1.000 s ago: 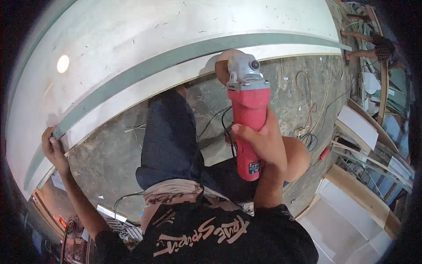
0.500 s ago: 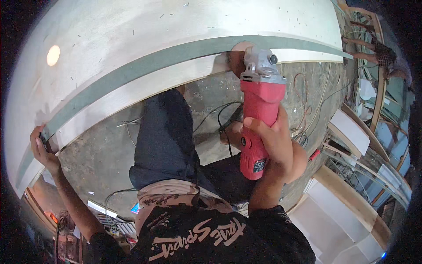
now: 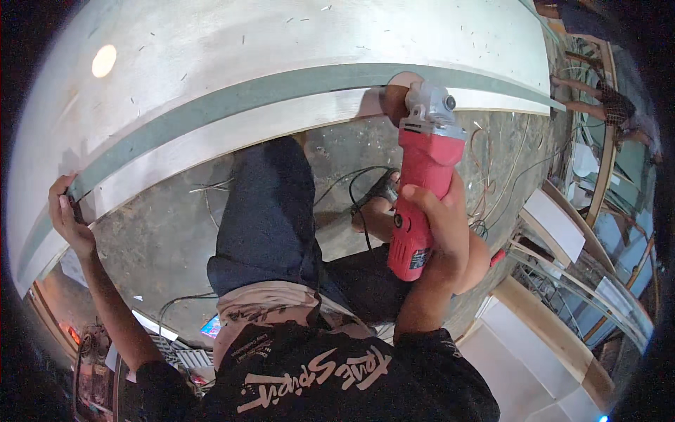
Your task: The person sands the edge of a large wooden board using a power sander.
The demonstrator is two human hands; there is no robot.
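Note:
My right hand [image 3: 441, 218] is wrapped round the body of a red angle grinder [image 3: 425, 169] with a grey metal head. Its thin round disc [image 3: 399, 97] meets the near edge of a long grey-green strip [image 3: 281, 83]. That strip lies along a large white board [image 3: 267, 39], parallel to the board's near edge. Far to the left, my left hand [image 3: 70, 219] is closed at the strip, with a small dark piece by its fingers that I cannot make out. Whether the disc is spinning does not show.
Short dark bits are scattered over the board. Black cables [image 3: 344, 184] run across the concrete floor [image 3: 169, 232] beside my legs. At right lie wood offcuts and a pale panel [image 3: 555, 224]. Another person's bare legs [image 3: 583, 98] show at far right, and a white box-like panel piece [image 3: 520, 352] lies lower right.
The angle grinder has shifted slightly right along the strip, still in my right hand. My left hand stays at the strip's left part. The whole view has tilted a little.

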